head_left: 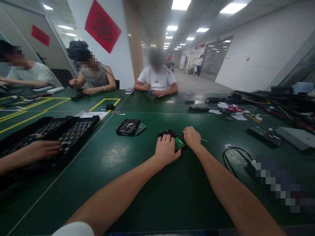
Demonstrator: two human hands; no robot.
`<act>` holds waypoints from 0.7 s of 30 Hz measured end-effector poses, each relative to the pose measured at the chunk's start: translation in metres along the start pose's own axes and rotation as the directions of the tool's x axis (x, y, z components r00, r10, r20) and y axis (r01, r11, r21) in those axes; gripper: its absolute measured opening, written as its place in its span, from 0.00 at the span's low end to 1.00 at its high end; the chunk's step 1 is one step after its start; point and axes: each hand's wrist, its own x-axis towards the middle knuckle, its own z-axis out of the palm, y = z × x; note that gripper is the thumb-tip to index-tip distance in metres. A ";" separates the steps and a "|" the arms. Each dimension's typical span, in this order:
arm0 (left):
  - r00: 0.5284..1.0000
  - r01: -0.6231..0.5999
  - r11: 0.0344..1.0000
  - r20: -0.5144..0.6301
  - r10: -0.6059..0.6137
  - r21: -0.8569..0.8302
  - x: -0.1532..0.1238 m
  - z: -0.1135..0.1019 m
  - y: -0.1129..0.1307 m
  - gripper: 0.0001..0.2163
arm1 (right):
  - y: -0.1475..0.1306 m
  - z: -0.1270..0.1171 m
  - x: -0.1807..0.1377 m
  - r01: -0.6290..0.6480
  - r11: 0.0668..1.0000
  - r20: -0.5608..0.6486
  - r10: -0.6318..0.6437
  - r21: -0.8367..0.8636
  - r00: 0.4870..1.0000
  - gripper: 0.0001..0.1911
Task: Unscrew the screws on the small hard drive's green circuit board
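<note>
A small black hard drive (pixel 168 133) with a green circuit board (pixel 179 143) on top lies on the green table (pixel 137 183) in front of me. My left hand (pixel 166 149) rests on its near left side, fingers curled over it and holding it down. My right hand (pixel 192 136) is closed around a thin screwdriver (pixel 204 140) with a yellow handle, just right of the drive; the metal shaft sticks out to the right.
Another black drive (pixel 128 126) with a loose green board (pixel 141 128) lies further left. A co-worker's hand (pixel 41 149) rests on black trays (pixel 69 131) at left. Cables (pixel 231 155), boards (pixel 264 134), scissors (pixel 235 108) and a grey box (pixel 296 137) sit right. Three people sit across the table.
</note>
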 end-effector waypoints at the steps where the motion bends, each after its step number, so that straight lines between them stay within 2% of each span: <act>1: 1.000 0.020 1.000 -0.009 -0.020 -0.003 -0.001 0.001 0.001 0.24 | 0.002 -0.003 -0.008 0.010 1.000 -0.015 -0.010 0.009 1.000 0.12; 6: 0.999 0.036 0.999 -0.029 -0.037 -0.035 -0.004 0.004 -0.003 0.27 | 0.012 -0.021 -0.037 0.075 0.995 -0.068 -0.070 0.067 0.995 0.14; 9: 1.000 -0.009 0.998 -0.023 0.008 -0.055 -0.006 0.005 -0.008 0.30 | 0.015 -0.025 -0.047 0.157 0.977 -0.137 -0.138 0.145 0.981 0.12; 11: 0.999 -0.026 0.998 -0.023 0.024 -0.062 -0.007 0.005 -0.010 0.31 | 0.014 -0.025 -0.053 0.219 0.960 -0.121 -0.200 0.171 0.972 0.10; 15: 0.999 -0.010 0.997 -0.038 0.008 -0.079 -0.008 0.007 -0.011 0.32 | 0.011 -0.023 -0.056 0.292 0.937 -0.119 -0.273 0.193 0.955 0.06; 21: 0.999 -0.008 0.996 -0.039 0.004 -0.092 -0.008 0.012 -0.012 0.32 | 0.017 -0.023 -0.053 0.294 0.937 -0.122 -0.275 0.190 0.954 0.06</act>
